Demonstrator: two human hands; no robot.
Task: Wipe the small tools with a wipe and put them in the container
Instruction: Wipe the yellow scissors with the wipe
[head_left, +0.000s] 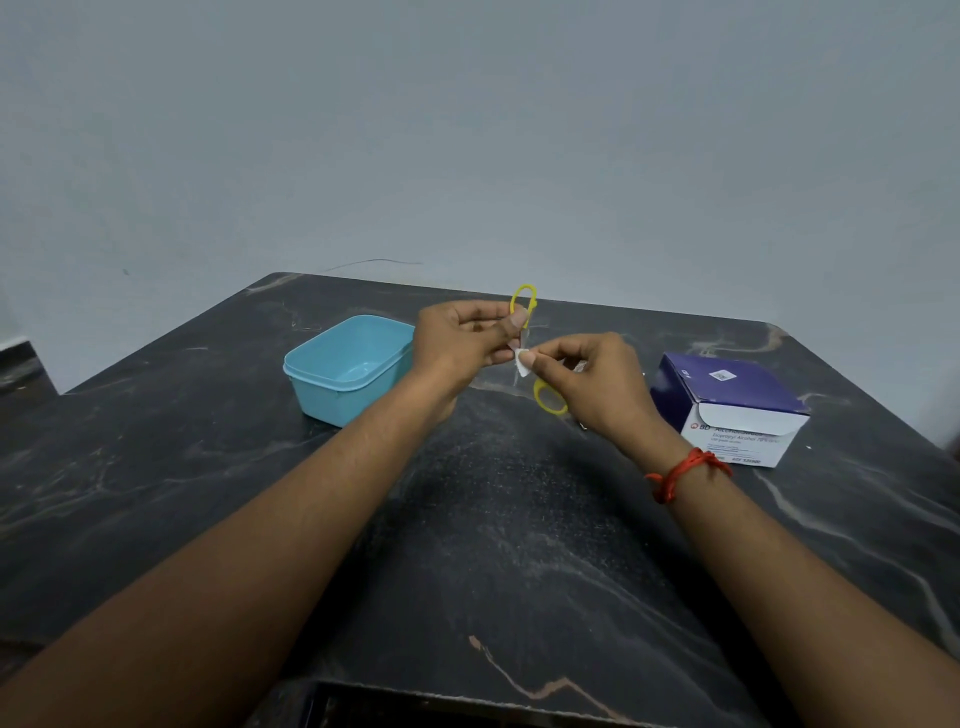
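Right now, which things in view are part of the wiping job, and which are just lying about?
Job: yellow-handled tool in left hand; white wipe in right hand; blue container; alcohol swab box.
Not part of it: red wrist thread; dark table, support only.

The table (519, 545) is dark, pale-veined stone, dully polished. The container (332, 364) is smooth blue plastic with a slight sheen. The scissors (514, 304) have yellow plastic handles. The alcohol swab box (737, 395) is matt cardboard. The wipe (523, 360) looks soft and matt.
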